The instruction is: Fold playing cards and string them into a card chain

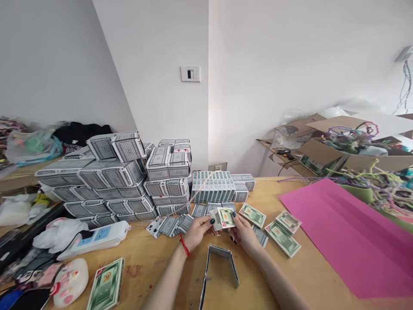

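Observation:
Over the middle of the table, a small green-and-white playing card box (226, 217) is held between both hands. My left hand (196, 232) pinches its left end, where a pale flap seems to stick out. My right hand (243, 234) grips the right end, thumb on top. Beneath my hands stands a bent, angular piece made of joined playing cards (222, 255). Loose playing cards (168, 225) lie fanned out left of my hands. To the right lie more green card boxes, one nearest my right hand (253, 215) and another farther out (283, 239).
Tall stacks of grey-patterned card blocks (109, 181) stand at the back left, beside a row of upright green boxes (213, 189). A white power strip (100, 237) and another green box (107, 284) lie left. Pink sheet (348, 237) and yarn (387, 176) are right.

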Available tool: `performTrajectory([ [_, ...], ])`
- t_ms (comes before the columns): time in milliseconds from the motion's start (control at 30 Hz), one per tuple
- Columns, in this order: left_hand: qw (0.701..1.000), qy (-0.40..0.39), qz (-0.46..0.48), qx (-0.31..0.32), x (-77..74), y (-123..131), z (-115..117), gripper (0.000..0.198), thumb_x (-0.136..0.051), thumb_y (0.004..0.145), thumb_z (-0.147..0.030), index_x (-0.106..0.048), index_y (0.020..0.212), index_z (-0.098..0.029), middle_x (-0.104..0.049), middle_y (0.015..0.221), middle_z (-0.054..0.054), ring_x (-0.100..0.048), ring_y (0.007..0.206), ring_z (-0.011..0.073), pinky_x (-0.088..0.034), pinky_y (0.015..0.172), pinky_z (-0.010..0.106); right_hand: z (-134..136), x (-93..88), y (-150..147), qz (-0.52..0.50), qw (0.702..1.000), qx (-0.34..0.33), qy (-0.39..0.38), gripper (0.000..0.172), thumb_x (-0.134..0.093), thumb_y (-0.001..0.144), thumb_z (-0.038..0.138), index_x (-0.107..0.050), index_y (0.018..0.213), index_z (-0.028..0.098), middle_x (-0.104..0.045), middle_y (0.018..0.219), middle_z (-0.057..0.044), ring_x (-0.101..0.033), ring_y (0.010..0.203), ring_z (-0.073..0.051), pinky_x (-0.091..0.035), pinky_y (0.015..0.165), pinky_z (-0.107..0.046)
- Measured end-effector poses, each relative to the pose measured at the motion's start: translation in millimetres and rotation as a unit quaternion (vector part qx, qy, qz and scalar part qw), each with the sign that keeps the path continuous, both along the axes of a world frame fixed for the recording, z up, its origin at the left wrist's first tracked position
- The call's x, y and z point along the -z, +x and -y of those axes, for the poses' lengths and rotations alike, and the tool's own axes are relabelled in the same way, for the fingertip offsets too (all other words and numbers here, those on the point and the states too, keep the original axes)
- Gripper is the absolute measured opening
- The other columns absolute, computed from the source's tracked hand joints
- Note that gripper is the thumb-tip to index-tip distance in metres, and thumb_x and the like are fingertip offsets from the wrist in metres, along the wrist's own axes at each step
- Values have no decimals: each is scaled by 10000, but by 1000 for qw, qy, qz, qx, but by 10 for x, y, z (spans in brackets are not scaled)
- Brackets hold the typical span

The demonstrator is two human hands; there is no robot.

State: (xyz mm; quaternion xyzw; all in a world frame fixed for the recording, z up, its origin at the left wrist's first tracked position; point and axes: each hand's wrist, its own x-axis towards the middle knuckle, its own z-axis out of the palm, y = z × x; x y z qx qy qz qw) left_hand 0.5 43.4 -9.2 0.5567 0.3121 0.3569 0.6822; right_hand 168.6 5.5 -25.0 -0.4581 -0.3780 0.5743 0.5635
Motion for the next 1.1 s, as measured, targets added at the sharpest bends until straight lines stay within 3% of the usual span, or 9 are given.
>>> performTrajectory([
  [133,999,-10,21,-32,21,34,-4,334,-617,674,-456,-594,710,-125,-603,658,20,-544,605,124,-429,599,245,26,-42,-64,51,999,-14,-5,419,-491,692,617,-480,722,199,-416,426,84,-354,274,-73,-223,278,-190],
  [233,995,-1,37,-88,37,56,-7,309,-639,663,-420,-544,799,-158,-569,686,-9,-523,575,104,-418,543,218,38,-87,-78,57,998,-16,-2,410,-483,700,615,-458,737,207,-422,451,85,-367,289,-72,-238,289,-190],
  [333,983,71,4,-171,51,63,-11,268,-603,699,-386,-528,850,-179,-536,668,-22,-496,541,99,-395,485,200,35,-94,-58,53,999,-1,-10,387,-496,703,599,-424,739,221,-441,472,85,-392,314,-77,-247,303,-187],
  [433,963,157,-54,-210,53,55,-6,164,-557,737,-316,-590,816,-176,-563,761,13,-520,639,125,-423,567,228,11,-46,-25,53,998,30,-23,383,-502,695,600,-401,747,234,-441,453,92,-388,310,-85,-244,304,-192],
  [633,946,242,-94,-195,29,38,18,244,-513,779,-278,-637,978,-212,-562,950,55,-537,875,181,-437,771,297,-37,27,7,7,998,34,-43,383,-537,678,582,-394,765,238,-435,429,96,-373,304,-86,-224,316,-198],
  [900,960,221,-95,-141,-19,55,62,373,-478,805,-338,-529,1159,-235,-544,1076,74,-524,965,192,-445,834,320,-25,-29,15,-9,998,25,-56,386,-558,661,576,-408,764,236,-397,397,106,-344,284,-80,-184,305,-189],
  [1100,958,223,-97,-149,0,56,69,421,-473,811,-336,-467,1218,-229,-530,1159,83,-518,1013,202,-429,871,327,-38,1,34,-17,999,16,-45,369,-560,671,557,-407,744,229,-409,413,104,-354,293,-71,-179,303,-180],
])
